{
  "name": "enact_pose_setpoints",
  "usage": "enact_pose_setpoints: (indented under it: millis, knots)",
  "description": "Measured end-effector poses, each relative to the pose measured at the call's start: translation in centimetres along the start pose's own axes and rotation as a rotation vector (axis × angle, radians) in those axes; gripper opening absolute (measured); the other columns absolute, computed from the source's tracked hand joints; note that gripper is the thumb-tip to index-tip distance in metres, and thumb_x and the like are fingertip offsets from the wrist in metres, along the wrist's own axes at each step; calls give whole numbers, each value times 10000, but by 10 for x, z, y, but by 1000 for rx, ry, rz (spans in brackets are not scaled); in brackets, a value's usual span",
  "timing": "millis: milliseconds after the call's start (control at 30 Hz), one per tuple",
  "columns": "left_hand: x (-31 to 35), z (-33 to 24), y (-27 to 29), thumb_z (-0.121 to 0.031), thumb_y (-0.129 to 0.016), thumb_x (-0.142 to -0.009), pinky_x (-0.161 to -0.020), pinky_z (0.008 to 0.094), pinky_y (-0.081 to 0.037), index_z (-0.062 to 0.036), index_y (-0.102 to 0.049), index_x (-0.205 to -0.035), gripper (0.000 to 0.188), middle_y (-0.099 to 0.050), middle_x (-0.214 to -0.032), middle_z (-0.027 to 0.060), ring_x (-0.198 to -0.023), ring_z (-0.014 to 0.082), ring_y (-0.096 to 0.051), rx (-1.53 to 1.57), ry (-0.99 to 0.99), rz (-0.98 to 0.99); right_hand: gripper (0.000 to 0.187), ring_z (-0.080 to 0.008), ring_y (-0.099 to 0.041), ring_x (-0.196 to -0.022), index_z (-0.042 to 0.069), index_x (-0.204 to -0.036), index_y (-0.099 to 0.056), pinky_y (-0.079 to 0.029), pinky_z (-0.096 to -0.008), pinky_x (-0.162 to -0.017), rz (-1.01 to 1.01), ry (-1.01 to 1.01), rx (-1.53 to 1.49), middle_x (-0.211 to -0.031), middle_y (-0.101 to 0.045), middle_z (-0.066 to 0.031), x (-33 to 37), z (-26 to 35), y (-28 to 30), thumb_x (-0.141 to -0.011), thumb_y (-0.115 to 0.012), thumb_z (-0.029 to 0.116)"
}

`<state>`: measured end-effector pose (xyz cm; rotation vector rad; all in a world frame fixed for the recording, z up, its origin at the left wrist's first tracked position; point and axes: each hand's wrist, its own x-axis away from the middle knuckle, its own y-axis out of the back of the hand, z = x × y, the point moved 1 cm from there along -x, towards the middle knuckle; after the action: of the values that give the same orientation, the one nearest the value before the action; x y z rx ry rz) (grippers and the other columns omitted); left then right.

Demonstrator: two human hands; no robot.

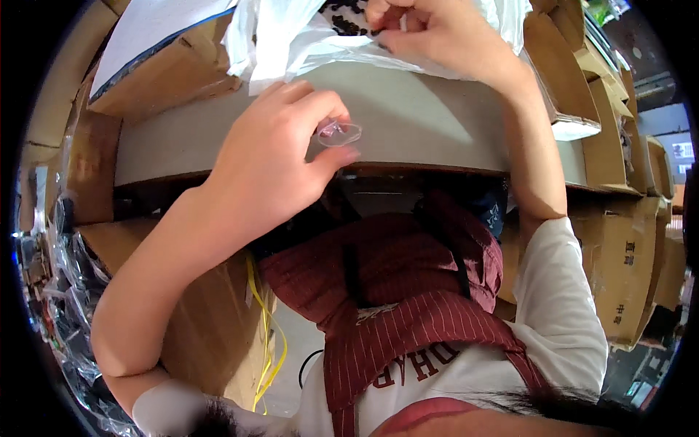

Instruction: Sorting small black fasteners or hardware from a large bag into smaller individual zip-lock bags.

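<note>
My left hand (280, 146) is closed around a small clear plastic bag (341, 134), pinched between thumb and fingers with its round mouth facing up. It hovers over the near edge of the grey tabletop (415, 120). At the top, my right hand (437, 33) reaches over a white plastic bag (313, 54) spread on the table. Its thumb and fingertips are drawn together just beside small black pieces (348, 18) lying in the white bag. Whatever sits between those fingertips is too small or hidden to make out.
A cardboard box (171, 80) with a white sheet (156, 36) on it stands at the left of the table. Open cardboard boxes (557, 76) line the right. Below are a carton (207, 320) with yellow strapping (266, 364) and clear-wrapped goods (76, 313).
</note>
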<state>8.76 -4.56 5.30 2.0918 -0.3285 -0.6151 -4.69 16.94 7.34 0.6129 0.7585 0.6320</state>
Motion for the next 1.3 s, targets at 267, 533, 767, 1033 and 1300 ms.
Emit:
enact_pose_setpoints:
  millis: [267,533,767,1033,1300]
  knots:
    - [0,6,-3,-141,-795,-801,-606,316,-466,-36,-644,-1027,291,-651,-896,77,-689,197,-592,122,99,2,161,-84,-575,-695,45,-962,-686,-437,-248,-568,270,243,-248,-854,-652,-9,7,40,-29,-815,-707,-18]
    - [-4,3,0,-114,-777,-817,-616,291,-459,-57,-660,-1007,230,-643,-921,51,-770,165,-605,102,101,45,158,-291,-671,-722,-25,-977,-697,-530,-379,-654,-158,-9,367,-870,-710,-192,0,-6,14,-879,-591,38]
    - [-3,0,0,-93,-775,-819,-614,283,-459,-59,-662,-1007,222,-625,-909,52,-776,167,-602,75,46,37,221,-431,-673,-893,-17,-939,-708,-534,-498,-809,166,-400,819,-883,-692,-256,-1,-55,-12,-773,-583,59]
    - [-1,2,-1,-89,-774,-814,-593,300,-465,-57,-658,-990,214,-612,-873,59,-767,187,-595,100,-22,10,173,-432,-673,-897,-8,-855,-702,-534,-496,-812,89,-356,750,-891,-694,-255,4,-51,-4,-796,-572,89]
    - [-1,2,-2,-90,-773,-814,-601,309,-469,-52,-657,-979,205,-628,-882,68,-813,204,-628,74,-33,26,175,-420,-678,-851,-3,-889,-696,-535,-490,-790,117,-213,695,-860,-690,-253,0,-51,-7,-811,-580,101]
